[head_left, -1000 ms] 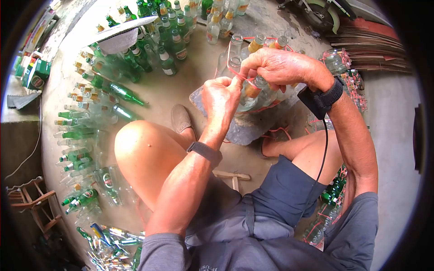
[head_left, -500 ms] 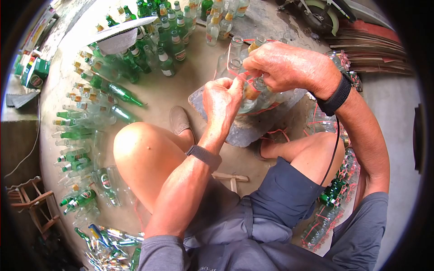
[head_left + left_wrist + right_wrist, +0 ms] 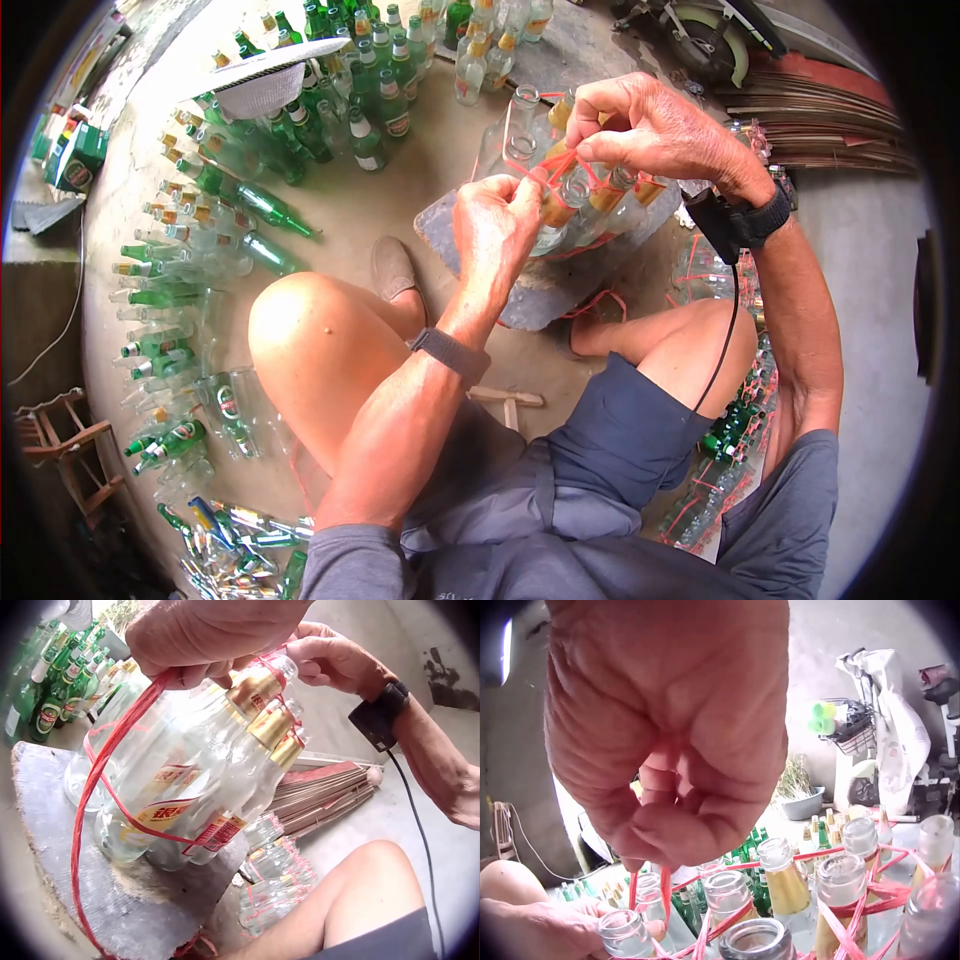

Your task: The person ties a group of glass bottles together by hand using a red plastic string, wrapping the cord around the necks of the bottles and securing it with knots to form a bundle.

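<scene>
Clear glass bottles with gold neck labels [image 3: 169,780] stand in a tight group on a grey slab [image 3: 535,300]. Red string [image 3: 105,761] circles their sides and crosses between their necks [image 3: 866,904]. At the near left edge of the group, my left hand [image 3: 495,220] pinches the string between thumb and fingers beside a bottle mouth. My right hand [image 3: 645,130] is above the necks, thumb and fingertips closed on the string; two red strands hang below it in the right wrist view.
Green bottles [image 3: 365,140] stand at the upper left, with more lying along the left floor. Tied bundles of bottles [image 3: 705,490] are at the right, below stacked flat sheets [image 3: 820,120]. A small wooden stool [image 3: 75,450] is at the far left.
My right hand has lifted and shifted slightly right, uncovering more bottle necks and drawing the string up. My left hand stays at nearly the same place, still pinching.
</scene>
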The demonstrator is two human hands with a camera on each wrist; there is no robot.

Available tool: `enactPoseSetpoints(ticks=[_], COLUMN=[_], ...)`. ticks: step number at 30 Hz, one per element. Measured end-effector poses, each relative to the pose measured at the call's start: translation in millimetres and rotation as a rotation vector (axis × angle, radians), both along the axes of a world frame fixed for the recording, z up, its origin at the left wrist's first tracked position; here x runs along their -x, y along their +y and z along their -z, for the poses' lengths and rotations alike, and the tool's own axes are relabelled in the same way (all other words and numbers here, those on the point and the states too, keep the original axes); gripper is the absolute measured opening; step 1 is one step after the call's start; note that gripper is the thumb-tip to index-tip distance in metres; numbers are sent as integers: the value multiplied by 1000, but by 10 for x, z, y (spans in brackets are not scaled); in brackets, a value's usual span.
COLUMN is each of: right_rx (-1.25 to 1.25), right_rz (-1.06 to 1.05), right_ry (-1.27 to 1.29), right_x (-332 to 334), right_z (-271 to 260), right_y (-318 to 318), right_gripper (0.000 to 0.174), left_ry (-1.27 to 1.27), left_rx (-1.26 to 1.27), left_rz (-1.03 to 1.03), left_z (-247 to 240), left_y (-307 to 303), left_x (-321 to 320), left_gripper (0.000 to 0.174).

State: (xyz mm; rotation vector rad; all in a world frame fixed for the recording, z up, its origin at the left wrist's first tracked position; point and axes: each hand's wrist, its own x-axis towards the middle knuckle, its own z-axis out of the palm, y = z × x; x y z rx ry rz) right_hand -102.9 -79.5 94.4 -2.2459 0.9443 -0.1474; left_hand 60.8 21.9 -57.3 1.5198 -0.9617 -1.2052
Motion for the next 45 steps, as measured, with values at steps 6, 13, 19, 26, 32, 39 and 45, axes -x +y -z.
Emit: enactPoseSetpoints(ticks=[6, 13, 19, 26, 32, 39, 45], right_rx=[20, 301, 369, 461, 282, 159, -11], right_rz=[15, 1, 22, -20, -40, -6, -10], right_ry=[23, 188, 113, 96, 116, 119, 245], right_x=[155, 174, 223, 246, 285, 284, 297], right_z=[112, 93, 331, 589, 552, 512, 458], right_y=[-125, -139, -232, -323, -405, -423, -435], right_gripper=[24, 24, 19, 14, 15, 16, 21], left_ry=[11, 60, 120, 40, 65, 83, 123], left_rx=[35, 45, 51, 63, 81, 43, 118], left_rz=[-2, -2, 5, -1, -43, -97, -145], left_z=[-62, -80, -106, -38, -4, -202, -97], left_y=[16, 38, 48, 47, 102, 232, 257], left_x=[9, 28, 35, 32, -77, -235, -317], left_gripper=[35, 27, 25, 25, 30, 27, 30])
